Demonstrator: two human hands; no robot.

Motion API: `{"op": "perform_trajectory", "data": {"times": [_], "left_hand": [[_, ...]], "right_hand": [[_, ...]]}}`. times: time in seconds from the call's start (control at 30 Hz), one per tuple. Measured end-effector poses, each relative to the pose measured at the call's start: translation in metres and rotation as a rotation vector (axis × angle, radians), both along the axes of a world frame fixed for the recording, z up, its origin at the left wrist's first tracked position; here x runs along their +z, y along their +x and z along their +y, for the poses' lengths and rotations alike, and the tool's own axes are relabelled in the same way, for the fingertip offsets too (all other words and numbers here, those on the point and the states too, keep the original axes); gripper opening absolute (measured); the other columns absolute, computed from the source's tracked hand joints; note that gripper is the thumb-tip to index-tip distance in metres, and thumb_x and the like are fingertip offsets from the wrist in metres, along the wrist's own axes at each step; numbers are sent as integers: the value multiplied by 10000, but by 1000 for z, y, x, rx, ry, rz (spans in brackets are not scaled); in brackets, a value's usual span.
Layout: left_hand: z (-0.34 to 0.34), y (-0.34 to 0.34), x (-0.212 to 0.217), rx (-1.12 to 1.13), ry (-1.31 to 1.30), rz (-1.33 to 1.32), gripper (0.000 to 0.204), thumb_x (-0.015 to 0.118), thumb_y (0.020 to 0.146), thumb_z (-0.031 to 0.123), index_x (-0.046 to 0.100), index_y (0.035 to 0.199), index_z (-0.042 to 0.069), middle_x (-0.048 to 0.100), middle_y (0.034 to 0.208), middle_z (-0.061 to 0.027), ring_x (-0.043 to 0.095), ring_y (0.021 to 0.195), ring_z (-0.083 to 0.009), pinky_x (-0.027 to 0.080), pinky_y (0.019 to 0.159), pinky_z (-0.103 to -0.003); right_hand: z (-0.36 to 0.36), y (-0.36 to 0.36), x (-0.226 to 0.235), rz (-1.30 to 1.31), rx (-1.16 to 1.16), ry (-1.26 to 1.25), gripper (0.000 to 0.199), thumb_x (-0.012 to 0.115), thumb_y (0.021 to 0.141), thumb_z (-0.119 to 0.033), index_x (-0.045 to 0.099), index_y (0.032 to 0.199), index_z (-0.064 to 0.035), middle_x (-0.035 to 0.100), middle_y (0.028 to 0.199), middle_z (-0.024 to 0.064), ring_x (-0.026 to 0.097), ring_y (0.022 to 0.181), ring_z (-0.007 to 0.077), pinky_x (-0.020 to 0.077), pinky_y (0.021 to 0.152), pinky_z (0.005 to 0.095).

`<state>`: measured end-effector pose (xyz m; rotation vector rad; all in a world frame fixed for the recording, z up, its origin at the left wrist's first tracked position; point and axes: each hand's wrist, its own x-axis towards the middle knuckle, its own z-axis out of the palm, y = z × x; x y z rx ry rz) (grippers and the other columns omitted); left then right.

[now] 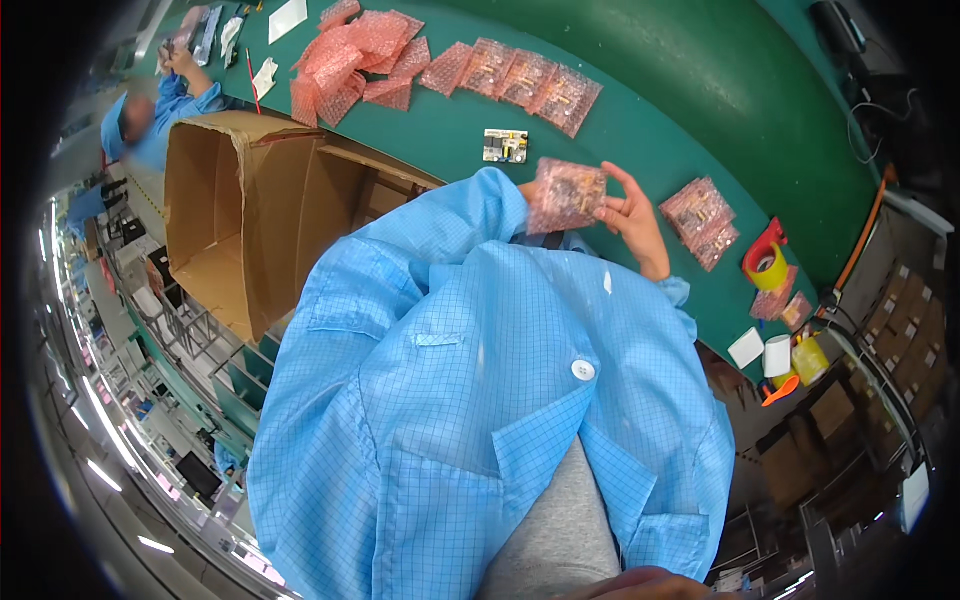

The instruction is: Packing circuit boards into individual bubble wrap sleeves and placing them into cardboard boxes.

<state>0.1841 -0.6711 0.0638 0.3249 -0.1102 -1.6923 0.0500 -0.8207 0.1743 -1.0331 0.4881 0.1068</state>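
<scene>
A pink bubble-wrap bag (568, 196) with a circuit board showing through is held up in front of my chest, above the near edge of the green table. At its left edge is my left hand (528, 191), mostly hidden by the bag and the blue sleeve. My right hand (634, 218) grips the bag's right edge between thumb and fingers, with the index finger raised. Just beyond the bag, a bare circuit board (506, 146) with yellow and black parts lies on the table.
Loose pink bubble bags (350, 55) are heaped at the far left. A row of filled bubble bags (520, 78) lies beyond the bare board, more filled bags (700, 218) to the right. A tape dispenser (767, 262) sits farther right. An open cardboard box (240, 210) stands left, near a co-worker (150, 130).
</scene>
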Motion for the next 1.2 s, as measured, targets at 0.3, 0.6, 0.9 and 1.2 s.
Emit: {"op": "perform_trajectory", "data": {"times": [0.3,0.6,0.9,1.2], "left_hand": [[5,6,52,59,119,-352,332,652,843,63,547,1158,42,623,1008,-79,603,917,-152,528,763,-276],[0,5,47,154,348,-130,191,583,904,196,606,1003,34,650,962,-101,647,805,-219,552,672,-331],[27,46,4,421,513,-7,460,435,944,469,549,1083,45,621,1046,-122,630,845,-241,520,641,-360],[35,116,51,529,686,-627,422,713,798,87,503,1163,48,625,1054,-74,621,950,-192,526,774,-347]], "right_hand": [[4,4,-8,-14,-32,-37,665,670,825,-52,317,1387,-92,680,967,111,445,575,9,293,470,159],[18,13,-14,-50,46,19,636,665,830,-60,335,1373,-89,682,908,64,497,607,10,290,470,161],[6,47,-29,-16,50,-13,532,626,846,-23,377,1315,11,669,1015,119,645,858,125,482,661,200],[1,147,-39,-54,-24,-405,428,629,855,-54,461,1245,3,681,980,92,540,652,57,402,528,199]]}}
